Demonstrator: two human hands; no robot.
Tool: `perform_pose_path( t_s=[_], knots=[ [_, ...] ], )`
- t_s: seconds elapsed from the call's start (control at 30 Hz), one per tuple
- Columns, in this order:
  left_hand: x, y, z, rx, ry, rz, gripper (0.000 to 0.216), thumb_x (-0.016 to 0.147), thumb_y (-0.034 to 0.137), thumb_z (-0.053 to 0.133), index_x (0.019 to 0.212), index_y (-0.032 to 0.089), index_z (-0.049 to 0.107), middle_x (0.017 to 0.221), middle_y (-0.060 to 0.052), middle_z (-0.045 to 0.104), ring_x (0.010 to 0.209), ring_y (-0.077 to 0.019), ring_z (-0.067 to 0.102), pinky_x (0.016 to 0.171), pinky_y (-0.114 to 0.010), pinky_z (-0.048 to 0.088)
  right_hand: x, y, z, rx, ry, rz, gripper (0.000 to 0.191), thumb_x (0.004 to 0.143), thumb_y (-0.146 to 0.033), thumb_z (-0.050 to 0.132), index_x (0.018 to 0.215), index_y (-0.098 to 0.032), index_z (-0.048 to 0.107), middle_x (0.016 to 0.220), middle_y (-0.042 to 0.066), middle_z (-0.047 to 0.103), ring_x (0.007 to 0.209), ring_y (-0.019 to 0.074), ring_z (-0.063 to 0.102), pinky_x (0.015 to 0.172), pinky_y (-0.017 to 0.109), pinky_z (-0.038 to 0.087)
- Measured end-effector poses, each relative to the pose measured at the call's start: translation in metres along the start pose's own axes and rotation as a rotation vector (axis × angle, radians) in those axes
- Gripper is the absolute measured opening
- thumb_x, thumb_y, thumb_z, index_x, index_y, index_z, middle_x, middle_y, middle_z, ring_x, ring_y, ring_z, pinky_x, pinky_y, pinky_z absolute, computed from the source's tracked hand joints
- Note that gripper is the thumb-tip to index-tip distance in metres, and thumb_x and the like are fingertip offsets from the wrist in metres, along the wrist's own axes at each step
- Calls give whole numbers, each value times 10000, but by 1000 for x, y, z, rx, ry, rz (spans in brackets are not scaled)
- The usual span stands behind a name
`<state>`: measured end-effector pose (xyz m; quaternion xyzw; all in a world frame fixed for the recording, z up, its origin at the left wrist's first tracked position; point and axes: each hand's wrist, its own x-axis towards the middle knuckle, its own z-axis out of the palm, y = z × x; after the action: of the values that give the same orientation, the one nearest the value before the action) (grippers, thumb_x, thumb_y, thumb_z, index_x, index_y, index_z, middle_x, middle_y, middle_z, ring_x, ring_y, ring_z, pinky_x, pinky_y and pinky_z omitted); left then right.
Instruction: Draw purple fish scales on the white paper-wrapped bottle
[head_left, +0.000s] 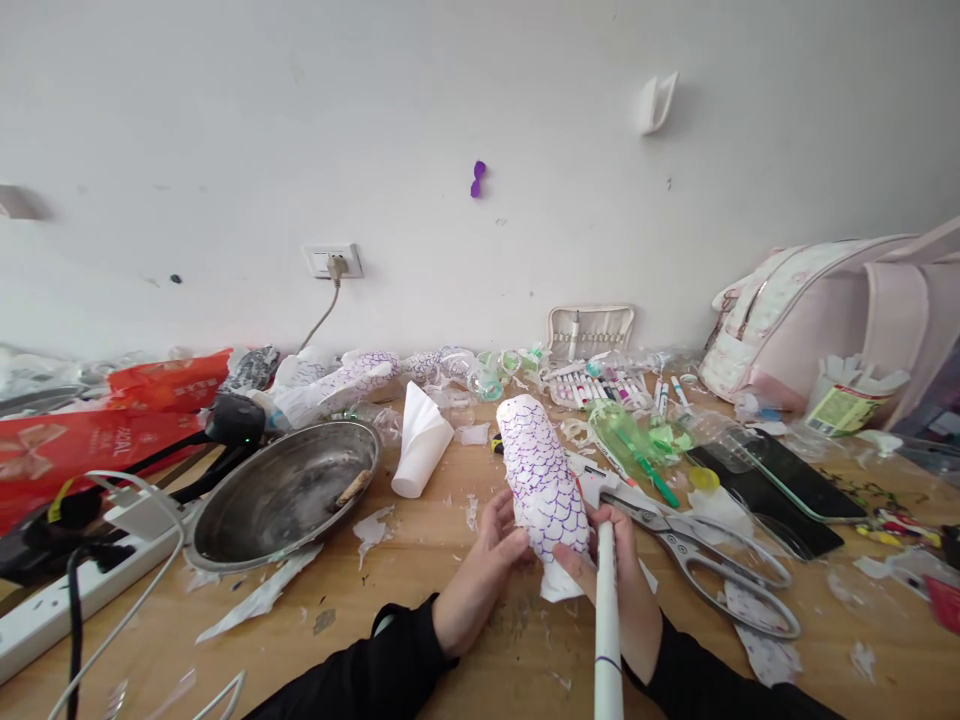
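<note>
A white paper-wrapped, rounded shape (541,470) drawn over with purple scale-like arcs stands tilted above the table in front of me. My left hand (484,565) wraps its lower left side, fingers curled behind it. My right hand (626,570) grips a white marker (608,640) with a thin purple ring; its back end points toward me, and its tip is hidden. The right thumb also presses on the shape's lower edge, where loose paper hangs. Just right of that hand lie large grey-handled scissors (705,545).
To the left are a metal bowl (277,500) with a brush, a rolled white paper (421,445) and a power strip (82,590). Several markers (592,387), green plastic pieces (619,430), a phone (802,475) and a pink backpack (810,310) lie further back or right.
</note>
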<state>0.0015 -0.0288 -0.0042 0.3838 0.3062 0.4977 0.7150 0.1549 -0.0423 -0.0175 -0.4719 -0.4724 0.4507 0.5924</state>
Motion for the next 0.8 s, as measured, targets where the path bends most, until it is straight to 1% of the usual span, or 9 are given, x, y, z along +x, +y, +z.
perform_pose_path(
  t_s=[0.07,0.1,0.2,0.27,0.33,0.47,0.6,0.7,0.8],
  knots=[
    [-2,-2,2,-81,-28,-21,797,658,407,728,1299,236,287,1354,-133,439,1215,-284,444,978,-418,345,-3,-2,4,14,6,-16,430,640,-358,733,874,-259,387,1109,61,619,818,209,652,680,338,578],
    [-2,-2,3,-105,-35,-24,818,650,368,742,1306,237,273,1342,-132,456,1217,-282,447,1010,-431,317,-4,-4,7,11,-4,-23,427,633,-358,736,866,-257,393,1125,67,613,836,214,652,683,338,578],
    [-2,0,5,-89,-39,-12,699,692,280,716,1278,234,339,1281,-105,526,1203,-259,468,1053,-436,270,-8,-8,10,13,-30,-43,421,622,-369,738,847,-252,402,1169,80,592,924,236,641,732,352,573],
    [-2,2,6,-66,-39,6,545,753,284,656,1237,230,412,1265,-91,544,1197,-248,473,1056,-432,271,-8,-9,11,12,-26,-34,424,621,-378,736,845,-254,398,1176,82,583,958,242,630,770,369,562],
    [-1,3,6,-71,-42,-4,450,799,310,599,1215,222,453,1284,-92,532,1202,-251,469,1053,-433,279,-7,-7,9,-2,-23,-9,431,620,-380,735,845,-258,389,1160,79,585,958,241,625,790,381,552],
    [-1,4,7,-110,-48,-48,446,815,316,574,1230,212,447,1311,-100,509,1219,-259,453,1052,-429,288,-5,-1,6,-31,-34,36,458,613,-395,733,864,-259,374,1142,78,580,961,241,609,816,392,531],
    [-2,2,5,-123,-57,11,472,840,391,517,1261,210,403,1360,-111,455,1250,-282,415,1055,-455,278,-7,-1,6,3,-40,63,476,620,-382,742,887,-259,368,1230,73,530,1050,230,572,877,362,500],
    [-4,1,5,-87,-37,51,575,786,376,605,1287,227,366,1390,-103,419,1287,-288,361,1075,-446,244,-10,-7,8,27,-76,94,480,616,-382,749,863,-256,357,1212,64,538,969,216,602,813,339,523],
    [-5,3,6,-74,5,-1,585,786,328,614,1301,243,352,1371,-92,442,1294,-276,349,1078,-435,228,-12,-13,9,37,-103,114,489,604,-383,755,858,-254,357,1092,48,572,861,200,615,736,328,534]
  ],
)
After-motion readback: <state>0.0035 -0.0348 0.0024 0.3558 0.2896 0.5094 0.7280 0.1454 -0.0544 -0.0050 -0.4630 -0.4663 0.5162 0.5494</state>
